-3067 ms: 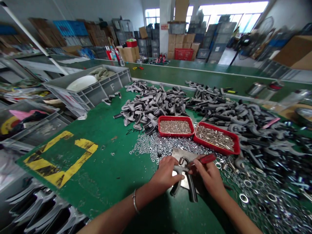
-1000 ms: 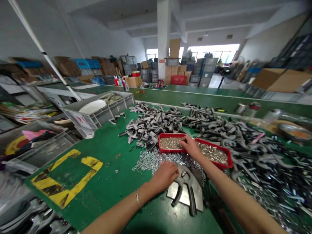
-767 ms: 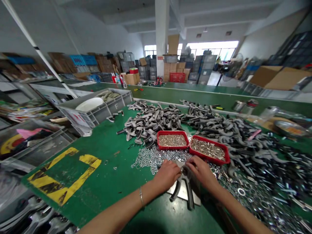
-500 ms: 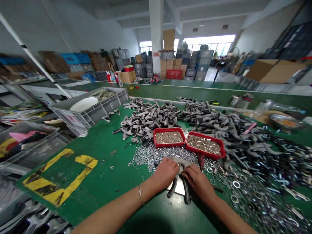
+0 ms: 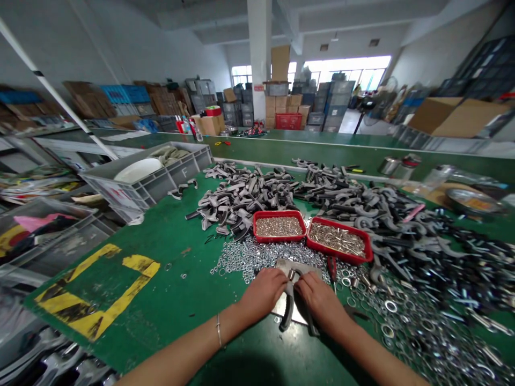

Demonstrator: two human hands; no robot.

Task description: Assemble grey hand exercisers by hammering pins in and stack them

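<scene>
A storage hall of stacked cartons and crates stands behind the long green tabletop (image 5: pixel 173 300). At the left, one yellow-and-black tape mark (image 5: pixel 100 300) frames the widest bare stretch, and one gray crate (image 5: pixel 161 185) sits at the far-left edge. Mid-table lie a heap of gray handle parts (image 5: pixel 245 195), two red trays (image 5: pixel 277 240) and a scatter of nuts (image 5: pixel 245 258). On one steel plate (image 5: pixel 287 264) near the front edge rests the two-handled part (image 5: pixel 286 316). The left hand (image 5: pixel 263 292) and right hand (image 5: pixel 317 300) each close their grip on its head. Dark parts (image 5: pixel 402 214) and washers (image 5: pixel 402 316) crowd the right.

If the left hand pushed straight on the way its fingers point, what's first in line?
Probably the grey handle part on the metal plate, then the right hand just beyond.
</scene>
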